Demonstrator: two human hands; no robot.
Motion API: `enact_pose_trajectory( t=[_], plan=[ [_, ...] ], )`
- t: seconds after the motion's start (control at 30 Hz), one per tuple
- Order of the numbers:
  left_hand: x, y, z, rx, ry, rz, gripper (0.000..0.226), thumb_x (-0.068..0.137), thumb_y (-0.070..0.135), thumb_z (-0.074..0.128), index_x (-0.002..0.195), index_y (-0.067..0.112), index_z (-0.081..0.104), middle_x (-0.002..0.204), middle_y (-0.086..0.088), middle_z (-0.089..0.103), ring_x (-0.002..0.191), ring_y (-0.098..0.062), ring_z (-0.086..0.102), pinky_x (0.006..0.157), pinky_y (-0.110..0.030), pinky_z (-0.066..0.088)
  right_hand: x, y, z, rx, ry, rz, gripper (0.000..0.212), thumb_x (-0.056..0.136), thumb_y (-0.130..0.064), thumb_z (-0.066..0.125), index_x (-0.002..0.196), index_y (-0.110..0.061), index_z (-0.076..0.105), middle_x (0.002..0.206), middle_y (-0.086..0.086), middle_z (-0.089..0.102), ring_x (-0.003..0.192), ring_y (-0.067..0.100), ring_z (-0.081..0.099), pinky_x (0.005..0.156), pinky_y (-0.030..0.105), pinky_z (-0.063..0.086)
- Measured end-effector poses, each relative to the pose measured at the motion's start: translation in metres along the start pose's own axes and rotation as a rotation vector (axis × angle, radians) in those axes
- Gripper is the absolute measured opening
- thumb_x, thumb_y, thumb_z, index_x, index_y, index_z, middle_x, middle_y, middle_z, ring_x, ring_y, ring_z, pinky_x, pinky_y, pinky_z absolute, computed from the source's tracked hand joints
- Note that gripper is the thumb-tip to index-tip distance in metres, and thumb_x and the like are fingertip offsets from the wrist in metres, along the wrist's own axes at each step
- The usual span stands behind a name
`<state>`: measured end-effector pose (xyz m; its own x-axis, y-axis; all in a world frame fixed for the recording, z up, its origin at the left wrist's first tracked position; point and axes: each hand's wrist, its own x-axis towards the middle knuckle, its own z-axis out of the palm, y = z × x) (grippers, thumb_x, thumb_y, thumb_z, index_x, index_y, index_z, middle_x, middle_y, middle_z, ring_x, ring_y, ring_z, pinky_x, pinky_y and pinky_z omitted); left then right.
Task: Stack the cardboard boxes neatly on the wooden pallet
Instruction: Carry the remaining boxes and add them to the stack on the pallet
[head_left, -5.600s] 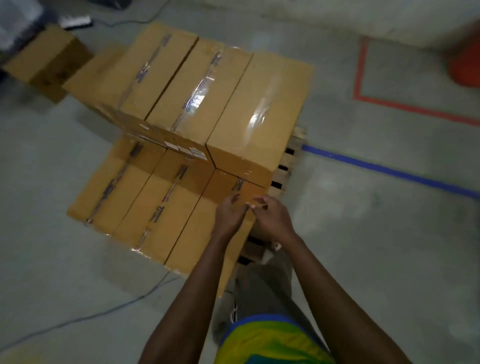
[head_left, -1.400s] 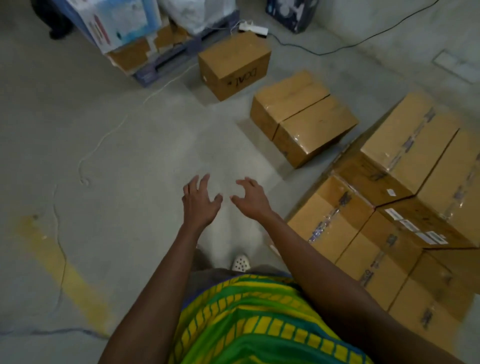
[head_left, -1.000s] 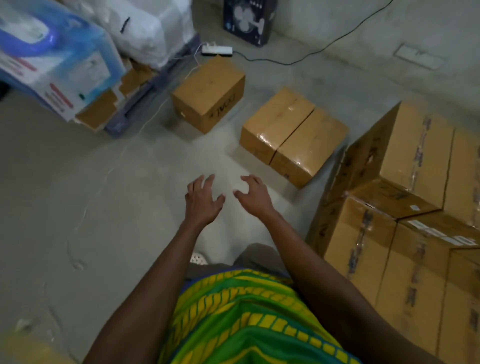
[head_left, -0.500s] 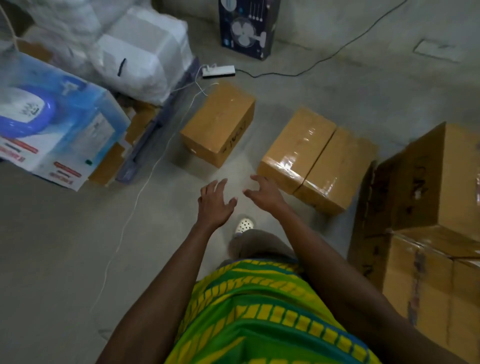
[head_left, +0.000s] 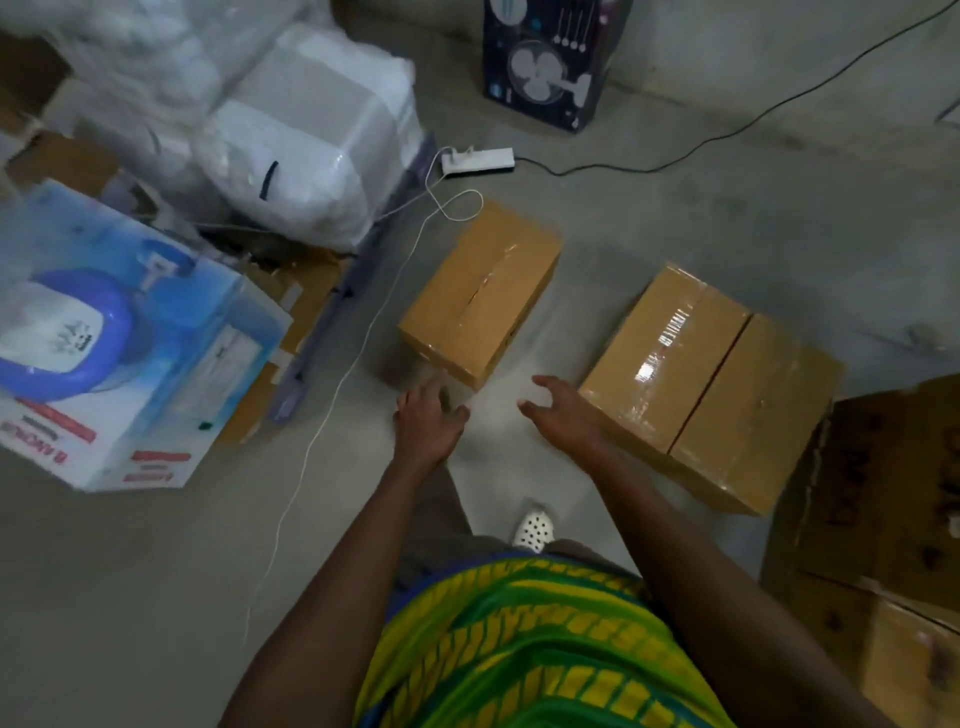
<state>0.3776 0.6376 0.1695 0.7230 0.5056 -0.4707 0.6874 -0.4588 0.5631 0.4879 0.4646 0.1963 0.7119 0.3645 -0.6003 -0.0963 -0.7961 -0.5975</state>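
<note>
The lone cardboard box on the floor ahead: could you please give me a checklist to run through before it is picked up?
1. Hands free: the left hand and right hand are open and hold nothing: ok.
2. The lone box is closed, with nothing on top: ok.
3. White cable away from the box: it runs beside its left side and loops at its far corner: cannot tell if it touches.
4. Room to grip both sides: the taped pair of boxes lies apart from it: ok.
5. Free spot for it: only part of the stacked boxes shows: cannot tell.
</note>
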Motion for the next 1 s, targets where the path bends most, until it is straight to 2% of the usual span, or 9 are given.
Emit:
enact_pose_trajectory(
  t=[0.17,0.33,0.4,0.57,0.67,0.77,0.87,0.93,1.0],
  plan=[
    [0.143,-0.007,-0.036,0.132,-0.172,0.014,0.067,0.085,0.047,0.062,0.143,0.015,0.052,0.146,-0.011,0.052,0.136,-0.035,0.045,0.111,-0.044,0.035,0.108,-0.049,0.013,0.162,0.090,0.175,0.053,0.099,-0.037,0.061,0.148,-0.027,0.044,0.159,0.004,0.037,0.139,0.026,0.045,0.112,0.049,0.042],
    [0.327,-0.029,-0.041,0.222,-0.307,-0.041,0.069,0.088,0.047,0.062,0.147,0.013,0.049,0.150,-0.014,0.050,0.135,-0.036,0.048,0.113,-0.049,0.037,0.246,-0.058,0.047,0.303,0.110,0.350,0.053,0.098,-0.032,0.063,0.147,-0.021,0.047,0.154,0.003,0.045,0.138,0.023,0.046,0.116,0.038,0.036],
    [0.407,-0.051,-0.020,0.223,-0.301,-0.075,0.068,0.083,0.048,0.060,0.141,0.014,0.051,0.142,-0.015,0.055,0.126,-0.035,0.054,0.105,-0.048,0.045,0.310,-0.044,0.068,0.389,0.137,0.431,0.051,0.098,-0.030,0.062,0.146,-0.022,0.049,0.151,0.003,0.048,0.136,0.024,0.048,0.114,0.039,0.039],
    [0.564,-0.107,0.067,0.166,-0.257,-0.138,0.061,0.085,0.038,0.071,0.138,0.013,0.054,0.138,-0.013,0.058,0.125,-0.033,0.056,0.097,-0.036,0.045,0.479,0.031,0.142,0.411,0.208,0.569,0.062,0.093,-0.034,0.067,0.149,-0.020,0.044,0.146,0.011,0.051,0.130,0.031,0.053,0.110,0.043,0.043],
    [0.612,-0.148,0.116,0.193,-0.112,-0.245,0.086,0.082,0.043,0.074,0.153,0.013,0.035,0.157,-0.015,0.035,0.144,-0.034,0.036,0.115,-0.047,0.034,0.548,0.069,0.177,0.425,0.287,0.680,0.082,0.092,-0.037,0.069,0.157,-0.013,0.026,0.159,0.014,0.032,0.144,0.034,0.036,0.117,0.046,0.034],
    [0.640,-0.178,0.144,0.137,-0.084,-0.351,0.103,0.073,0.047,0.077,0.157,0.014,0.027,0.161,-0.011,0.031,0.145,-0.032,0.035,0.116,-0.051,0.033,0.588,0.092,0.201,0.537,0.286,0.742,0.093,0.090,-0.044,0.070,0.159,-0.010,0.018,0.161,0.016,0.029,0.145,0.036,0.035,0.116,0.049,0.035],
    [0.670,-0.191,0.156,-0.145,-0.214,-0.504,0.105,0.058,0.050,0.081,0.149,0.012,0.045,0.145,-0.009,0.056,0.128,-0.027,0.056,0.105,-0.042,0.048,0.605,0.096,0.210,0.594,0.266,0.751,0.100,0.081,-0.052,0.076,0.155,-0.008,0.027,0.155,0.013,0.040,0.139,0.033,0.044,0.112,0.044,0.041],
    [0.687,-0.200,0.153,-0.201,-0.190,-0.513,0.095,0.043,0.053,0.077,0.129,0.016,0.066,0.124,-0.004,0.070,0.110,-0.025,0.066,0.085,-0.032,0.052,0.605,0.085,0.205,0.558,0.246,0.758,0.101,0.076,-0.058,0.077,0.151,-0.008,0.033,0.150,0.011,0.047,0.133,0.033,0.049,0.107,0.043,0.044],
    [0.681,-0.178,0.133,-0.176,-0.105,-0.480,0.084,0.044,0.054,0.073,0.121,0.021,0.069,0.119,0.000,0.071,0.104,-0.023,0.066,0.079,-0.031,0.052,0.594,0.068,0.191,0.480,0.266,0.730,0.099,0.071,-0.066,0.072,0.148,-0.013,0.040,0.145,0.009,0.052,0.128,0.032,0.053,0.107,0.047,0.043]
  ],
)
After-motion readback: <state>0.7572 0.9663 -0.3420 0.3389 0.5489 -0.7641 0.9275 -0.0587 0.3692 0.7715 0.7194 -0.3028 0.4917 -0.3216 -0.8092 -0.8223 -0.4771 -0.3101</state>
